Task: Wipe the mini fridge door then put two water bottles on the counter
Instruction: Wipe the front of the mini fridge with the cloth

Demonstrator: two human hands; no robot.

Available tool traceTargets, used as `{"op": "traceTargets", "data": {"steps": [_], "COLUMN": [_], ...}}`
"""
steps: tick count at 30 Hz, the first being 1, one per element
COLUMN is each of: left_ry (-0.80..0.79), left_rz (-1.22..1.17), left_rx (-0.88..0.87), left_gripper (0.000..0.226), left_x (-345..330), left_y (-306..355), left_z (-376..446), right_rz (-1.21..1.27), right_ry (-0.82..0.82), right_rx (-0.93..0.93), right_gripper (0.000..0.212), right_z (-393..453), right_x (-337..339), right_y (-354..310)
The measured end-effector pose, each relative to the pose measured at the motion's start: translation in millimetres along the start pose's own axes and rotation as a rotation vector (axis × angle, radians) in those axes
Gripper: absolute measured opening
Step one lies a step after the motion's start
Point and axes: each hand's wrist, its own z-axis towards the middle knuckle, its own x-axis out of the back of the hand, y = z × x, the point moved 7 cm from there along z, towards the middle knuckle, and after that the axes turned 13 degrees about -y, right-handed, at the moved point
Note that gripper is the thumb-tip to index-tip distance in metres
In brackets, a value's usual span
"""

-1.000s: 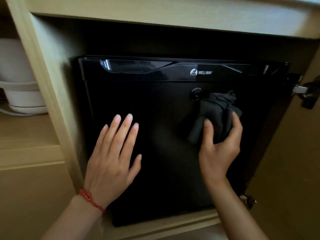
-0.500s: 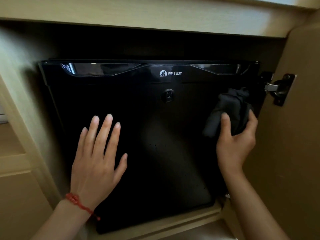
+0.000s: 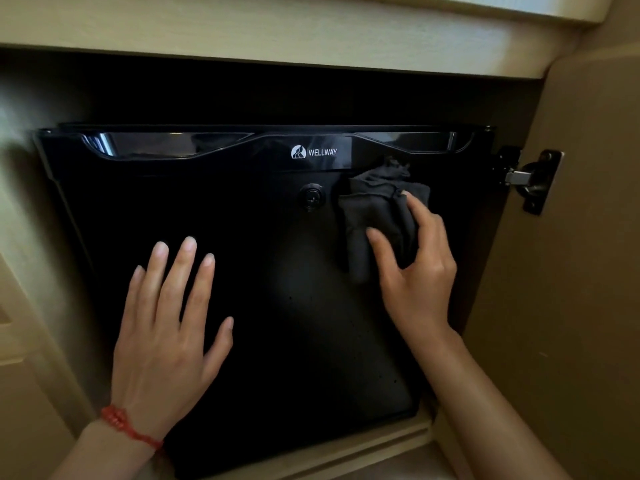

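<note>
The black mini fridge door point(image 3: 277, 258) fills the cabinet opening, shut, with a white WELLWAY logo near its top and a round lock point(image 3: 312, 197) below the logo. My left hand point(image 3: 166, 334) lies flat on the door's lower left, fingers spread, a red string bracelet at the wrist. My right hand point(image 3: 415, 268) presses a crumpled dark grey cloth point(image 3: 374, 216) against the upper right of the door, just right of the lock. No water bottles are in view.
The fridge sits in a beige wooden cabinet under a counter edge point(image 3: 311, 39). The cabinet door point(image 3: 571, 271) stands open on the right, with a metal hinge point(image 3: 530, 178) near the fridge's top right corner. A wooden ledge point(image 3: 346, 445) runs beneath the fridge.
My right hand has swept the cloth out toward the door's right edge and back left to beside the lock. My left hand has stayed flat on the door. The view has shifted right.
</note>
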Motion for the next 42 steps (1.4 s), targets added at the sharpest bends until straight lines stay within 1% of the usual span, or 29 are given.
{"op": "traceTargets", "data": {"steps": [2, 6, 8, 10, 12, 17, 20, 22, 24, 27, 30, 33, 36, 40, 42], "left_ry": [-0.01, -0.043, -0.072, -0.084, -0.084, -0.124, -0.146, -0.161, -0.175, -0.2, -0.223, -0.251, -0.237, -0.105, -0.064], "left_rz": [0.003, 0.026, 0.044, 0.047, 0.044, 0.043, 0.034, 0.027, 0.038, 0.048, 0.052, 0.063, 0.043, 0.006, 0.026], "left_rx": [-0.004, -0.019, -0.029, -0.038, -0.04, -0.032, -0.019, -0.015, -0.025, -0.037, -0.032, -0.035, -0.047, -0.068, -0.051], "left_gripper": [0.06, 0.058, 0.058, 0.058, 0.058, 0.059, 0.059, 0.058, 0.058, 0.058, 0.058, 0.061, 0.06, 0.05, 0.048], "left_x": [1, -2, -6, -7, -7, -12, -16, -18, -19, -19, -21, -21, -13, 14, 24], "left_y": [1, 0, 0, 0, -1, -7, -11, -13, -16, -19, -20, -19, -20, -28, -38], "left_z": [-2, -11, -16, -20, -26, -45, -51, -52, -52, -53, -53, -52, -54, -62, -68], "right_rz": [0.004, 0.096, 0.114, 0.13, 0.093, 0.098, 0.032, -0.014, -0.029, -0.02, 0.063, 0.158, 0.179, 0.143, 0.137], "right_ry": [0.043, 0.17, 0.19, 0.208, 0.187, -0.073, -0.134, -0.135, -0.113, -0.037, 0.058, 0.128, 0.134, 0.076, 0.029], "right_rx": [-0.081, -0.402, -0.453, -0.423, -0.334, -0.032, 0.074, 0.077, 0.024, -0.136, -0.321, -0.425, -0.379, -0.187, -0.093], "right_gripper": [0.049, 0.065, 0.068, 0.065, 0.055, 0.041, 0.039, 0.04, 0.041, 0.047, 0.064, 0.064, 0.061, 0.045, 0.044], "right_z": [-6, -34, -45, -52, -59, -71, -70, -67, -67, -74, -86, -95, -99, -94, -92], "right_x": [12, 30, 24, 12, -8, -69, -74, -67, -56, -34, -24, -37, -55, -81, -96], "right_y": [21, 71, 72, 56, 31, -32, -42, -34, -19, 13, 35, 31, 8, -39, -61]}}
